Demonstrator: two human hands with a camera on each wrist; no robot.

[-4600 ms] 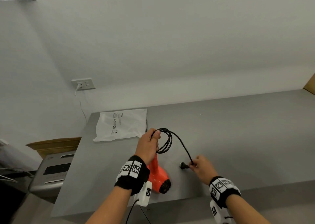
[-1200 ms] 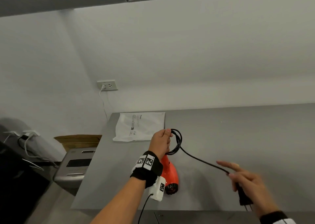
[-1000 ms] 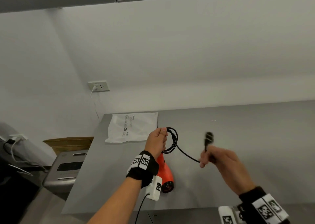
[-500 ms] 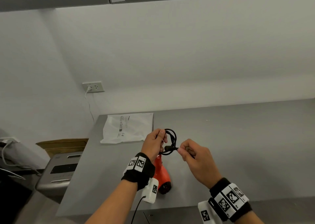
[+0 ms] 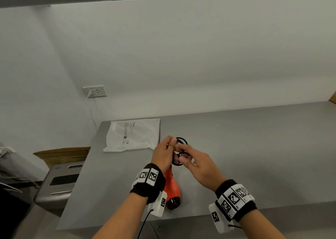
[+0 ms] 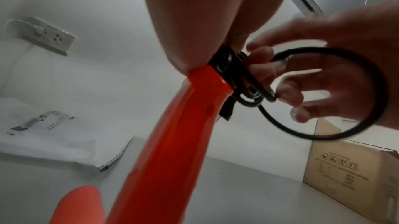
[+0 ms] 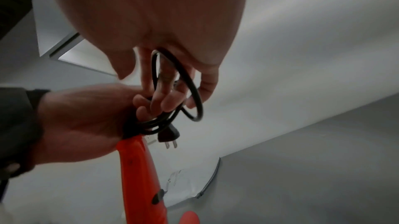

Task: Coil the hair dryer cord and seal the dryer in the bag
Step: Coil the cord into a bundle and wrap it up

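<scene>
While your left hand (image 5: 164,155) grips the top of the orange plastic hair dryer's (image 5: 171,188) handle, with the gathered loops of the black rubber cord (image 6: 356,94) pinned under its fingers, your right hand (image 5: 197,164) works at the same bundle: its fingertips (image 6: 289,97) pinch one strand, and the last loop hangs around those fingers. The dryer stands near the front edge of the grey table (image 5: 254,148), its nozzle end down by the surface and the handle pointing up into your left hand. The black two-pin plug (image 7: 168,136) dangles free just below the coil, beside the handle.

You look to be at the close of the coiling step: the cord is nearly all gathered, but nothing fastens it yet. Next, you would need to tuck or wrap that loose plug end so the coil holds, and keep the left grip firm until it does. Then you reach for the flat white plastic bag with printed text (image 5: 133,135), which lies at the table's rear left corner, well apart from the dryer.

How many loops you hold is hard to count, since your fingers cover the bundle. The dryer's nozzle is hidden behind your left wrist in the head view, and whether the bag's mouth is open cannot be told.
</scene>
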